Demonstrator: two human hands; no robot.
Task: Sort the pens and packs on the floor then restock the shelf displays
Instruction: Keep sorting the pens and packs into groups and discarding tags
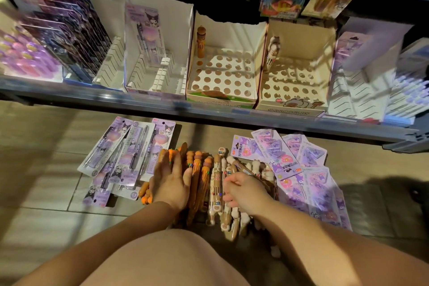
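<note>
Take the heap of ten-colour ballpoint pens on the tiled floor as your reference. Your left grip is released: the fingers lie straight and flat on the orange-topped pens on the heap's left side. Your right grip is clenched on the heap's right side, fingers curled round a brown pen that sticks out past the knuckles.

Touching the heap on its left is a fan of purple carded pen packs, overlapping one another. Against its right side lies a spread of purple triangle-ruler packs, also overlapping.

Beyond the heap runs the shelf. Straight past the heap stands a holed display box with a single brown pen upright in its back left corner. Past the heap and to the right is a second holed box, printed "10 COLOR BALL PEN", holding one white-topped pen at its left wall. Past the heap and to the left is a white slotted box with one carded pack leaning at its back.
</note>
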